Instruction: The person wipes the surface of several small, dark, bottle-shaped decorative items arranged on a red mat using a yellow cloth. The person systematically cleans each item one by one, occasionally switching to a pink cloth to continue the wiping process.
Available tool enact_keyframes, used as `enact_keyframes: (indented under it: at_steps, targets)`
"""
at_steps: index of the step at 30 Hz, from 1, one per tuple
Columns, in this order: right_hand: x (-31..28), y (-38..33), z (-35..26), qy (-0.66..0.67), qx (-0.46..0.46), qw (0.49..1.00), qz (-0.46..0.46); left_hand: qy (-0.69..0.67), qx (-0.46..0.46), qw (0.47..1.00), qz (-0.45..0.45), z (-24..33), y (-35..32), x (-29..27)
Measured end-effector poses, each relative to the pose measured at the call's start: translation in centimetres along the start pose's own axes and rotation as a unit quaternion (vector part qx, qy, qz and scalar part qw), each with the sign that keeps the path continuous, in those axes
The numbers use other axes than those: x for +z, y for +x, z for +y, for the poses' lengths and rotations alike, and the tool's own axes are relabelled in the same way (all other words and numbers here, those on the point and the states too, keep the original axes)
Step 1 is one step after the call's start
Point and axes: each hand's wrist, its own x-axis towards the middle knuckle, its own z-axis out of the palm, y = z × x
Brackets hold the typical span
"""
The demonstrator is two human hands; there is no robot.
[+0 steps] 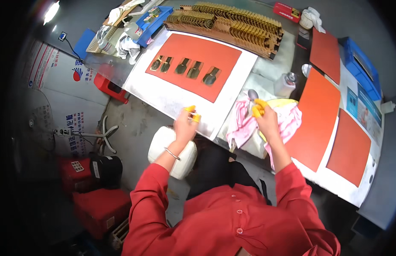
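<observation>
Yellow finger covers sit on the fingertips of both hands. My left hand (187, 122) hovers by the near edge of the white work surface (164, 96), its fingers curled together; a small pale bit shows between them, too small to name. My right hand (266, 117) is closed above a crumpled pink and yellow cloth (287, 119). From its fingertips sticks out a grey oval-headed tool (252, 94), whose handle is hidden. Ahead lies an orange-red mat (198, 51) bearing several small flat plates (182, 66) with dark, shiny shapes, in a row.
Behind the mat, a rack (232, 25) holds many similar pieces. A bottle with a metal top (285, 84) stands beyond the cloth. More orange-red mats (315, 115) lie at right, near a blue tray (362, 68). A blue bin (155, 21) is at back left; a white stool (181, 158) stands below.
</observation>
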Motion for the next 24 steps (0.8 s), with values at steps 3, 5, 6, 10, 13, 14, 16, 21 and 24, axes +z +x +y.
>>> enact_keyframes:
  at_steps: [3,5,6,10,13,14,16,21,24]
  targets:
    - [1.9,-1.6,3.2,0.119,0.014,0.992,0.035,0.004,0.072,0.995,-0.071,4.8,2.7,4.8]
    - [3.0,-3.3,4.4,0.147,-0.004,0.985,0.084,0.051,0.088,0.983,-0.154,7.0,5.0,8.0]
    - [3.4,-4.3,4.5,0.157,-0.002,0.982,0.100,0.071,0.076,0.972,-0.212,7.8,6.0,8.9]
    - [4.8,-5.4,5.2,0.162,0.002,0.971,0.176,0.114,0.119,0.944,-0.287,8.0,8.8,13.0]
    - [5.8,-4.9,5.6,0.138,-0.003,0.969,0.205,0.045,0.189,0.941,-0.277,6.4,10.1,15.6]
    - [5.7,-4.7,5.4,0.126,0.000,0.967,0.219,-0.007,0.193,0.941,-0.278,5.9,9.7,15.6]
    - [5.5,-5.6,5.6,0.043,-0.032,0.975,0.215,-0.106,0.219,0.933,-0.266,5.1,10.5,15.3]
    - [9.0,-4.7,1.1,0.275,-0.044,0.945,0.173,-0.363,0.081,0.803,-0.465,3.1,10.6,6.3]
    - [12.2,-4.3,-1.5,0.345,0.032,0.938,-0.019,-0.369,0.155,0.800,-0.446,0.2,10.3,2.1]
